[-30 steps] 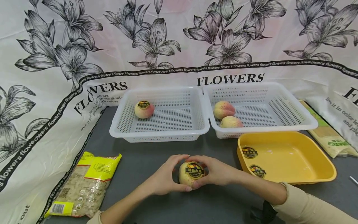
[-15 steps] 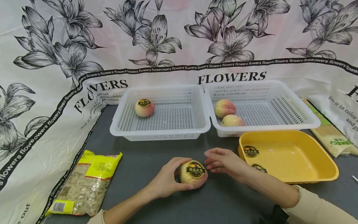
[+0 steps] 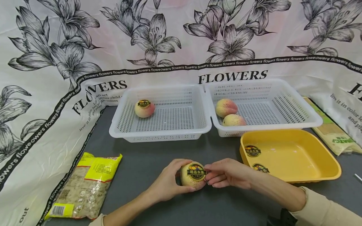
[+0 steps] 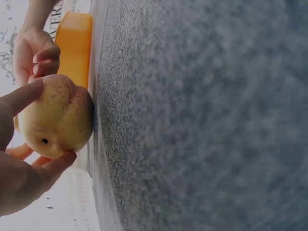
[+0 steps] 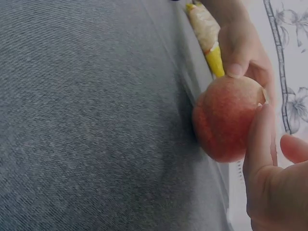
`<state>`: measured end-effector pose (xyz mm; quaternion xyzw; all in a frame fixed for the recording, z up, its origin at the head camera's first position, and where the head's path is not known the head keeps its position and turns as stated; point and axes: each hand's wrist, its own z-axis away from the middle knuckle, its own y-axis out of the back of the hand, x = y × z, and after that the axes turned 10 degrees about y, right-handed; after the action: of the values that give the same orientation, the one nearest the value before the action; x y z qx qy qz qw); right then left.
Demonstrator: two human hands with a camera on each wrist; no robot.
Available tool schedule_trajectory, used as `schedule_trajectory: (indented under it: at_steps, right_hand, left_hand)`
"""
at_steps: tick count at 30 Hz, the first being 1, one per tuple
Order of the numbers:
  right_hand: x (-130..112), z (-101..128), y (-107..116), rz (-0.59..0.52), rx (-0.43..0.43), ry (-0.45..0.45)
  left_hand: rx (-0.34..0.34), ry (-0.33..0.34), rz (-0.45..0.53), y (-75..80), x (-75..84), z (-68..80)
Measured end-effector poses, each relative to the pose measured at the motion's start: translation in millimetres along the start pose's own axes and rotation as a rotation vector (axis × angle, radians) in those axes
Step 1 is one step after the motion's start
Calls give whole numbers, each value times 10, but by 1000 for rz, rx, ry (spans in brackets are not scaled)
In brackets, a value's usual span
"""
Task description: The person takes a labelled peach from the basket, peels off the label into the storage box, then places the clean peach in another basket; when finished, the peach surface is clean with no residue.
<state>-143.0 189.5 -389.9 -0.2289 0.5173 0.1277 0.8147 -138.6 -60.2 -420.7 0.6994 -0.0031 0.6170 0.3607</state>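
My left hand (image 3: 169,180) grips a peach (image 3: 190,179) from its left side, thumb below and fingers above, just over the table. A round black-and-gold sticker (image 3: 196,172) is on the peach's upper face. My right hand (image 3: 230,173) is at the sticker's right edge, thumb and index fingertips pinching it. In the right wrist view the right thumb tip meets a small raised edge of the sticker (image 5: 265,95) beside the red side of the peach (image 5: 226,120). The left wrist view shows the peach's yellow underside (image 4: 57,115) with a small dark spot, held by my left fingers.
A white basket (image 3: 167,135) at the left back holds a stickered peach (image 3: 145,108). The right basket (image 3: 271,126) holds two peaches (image 3: 227,107) with no sticker visible. A yellow tray (image 3: 297,157) carries two stickers (image 3: 252,151). A yellow-topped bag (image 3: 85,186) lies left, a flat packet (image 3: 335,135) right.
My right hand let go of the peach, drew back to the right, then came back to the sticker's right edge. My left hand kept its grip on the peach.
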Motion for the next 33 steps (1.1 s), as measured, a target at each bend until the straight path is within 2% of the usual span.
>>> schedule_trajectory:
  at_steps: [4, 11, 21, 28, 33]
  right_hand:
    - [-4, -2, -43, 35, -17, 7]
    - [-66, 7, -116, 158, 64, 37]
    - [-87, 16, -144, 107, 76, 40]
    - [-80, 19, -143, 115, 86, 43]
    - [-208, 99, -188, 128, 89, 125]
  left_hand:
    - [4, -4, -8, -6, 4, 4]
    - [2, -6, -20, -13, 16, 7]
    - [12, -24, -38, -13, 18, 12]
    - [17, -34, -41, -15, 24, 9]
    - [16, -41, -40, -9, 9, -8]
